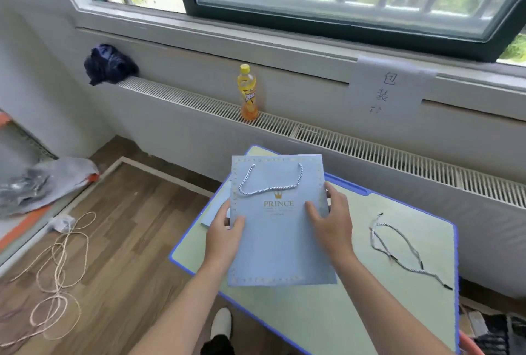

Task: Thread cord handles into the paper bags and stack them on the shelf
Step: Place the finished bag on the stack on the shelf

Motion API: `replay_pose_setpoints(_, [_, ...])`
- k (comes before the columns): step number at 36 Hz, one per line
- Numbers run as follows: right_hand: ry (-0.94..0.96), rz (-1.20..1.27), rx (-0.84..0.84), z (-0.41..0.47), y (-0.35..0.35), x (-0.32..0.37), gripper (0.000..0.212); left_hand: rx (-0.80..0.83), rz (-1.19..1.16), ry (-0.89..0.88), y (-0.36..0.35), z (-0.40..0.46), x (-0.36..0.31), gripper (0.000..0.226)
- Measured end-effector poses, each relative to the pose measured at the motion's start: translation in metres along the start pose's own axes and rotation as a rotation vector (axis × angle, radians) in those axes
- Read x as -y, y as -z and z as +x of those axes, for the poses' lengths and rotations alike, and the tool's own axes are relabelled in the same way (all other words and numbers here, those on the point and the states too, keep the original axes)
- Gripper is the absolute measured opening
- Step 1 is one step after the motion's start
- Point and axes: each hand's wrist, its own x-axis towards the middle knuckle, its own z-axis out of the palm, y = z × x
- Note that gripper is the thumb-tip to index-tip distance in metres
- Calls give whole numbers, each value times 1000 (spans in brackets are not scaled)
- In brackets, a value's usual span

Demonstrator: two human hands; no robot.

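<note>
The bag [280, 229], pale blue paper with a gold crest, sits at the centre of the frame, flat and face up, raised a little over the table [355, 312]. One cord handle [269, 183] is already threaded through its top edge and droops in a loop across the front. The left hand [225, 236] grips the bag's left edge, thumb on the face and fingers hidden underneath; the right hand [331, 219] holds the right edge, thumb on the front and fingers curled round the side.

By the look of it the bag is light and fairly stiff when folded, though paper this thin would crease or dent if squeezed at mid-panel (the printed face would show it). The side edges, where both hands now are, seem the safest hold; the cord itself looks soft and limp, and pulling on it could strain the punched holes.

Just behind the bag, toward the upper left of the table, lies another flat blue bag [216, 206]. To the right, well apart, loose cords [398, 243] lie tangled on the green surface. Further up, a yellow bottle [248, 92] stands on the radiator grille. Tan string [61, 266] is strewn over the floor at lower left.
</note>
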Motion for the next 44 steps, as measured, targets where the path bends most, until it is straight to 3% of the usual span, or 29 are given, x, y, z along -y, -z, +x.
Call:
replay_pose_setpoints(11, [373,-121,364,3,-183,121,63,-510,-251,-52,179,45,5,41])
replay_pose_setpoints(17, [544,-119,499,-5,-316,210,69,-646,-322,-103,303,84,14,44])
replay_pose_setpoints(25, [706,-129,645,-31,-480,325,85,-746,-100,-138,479,131,24,78])
replay_pose_setpoints(35, [906,-327,759,-40,-647,425,91,-954,112,-52,641,198,29,80])
replay_pose_setpoints(44, [1034,-298,854,-21,-827,523,89,-1129,183,-3,775,297,28,85])
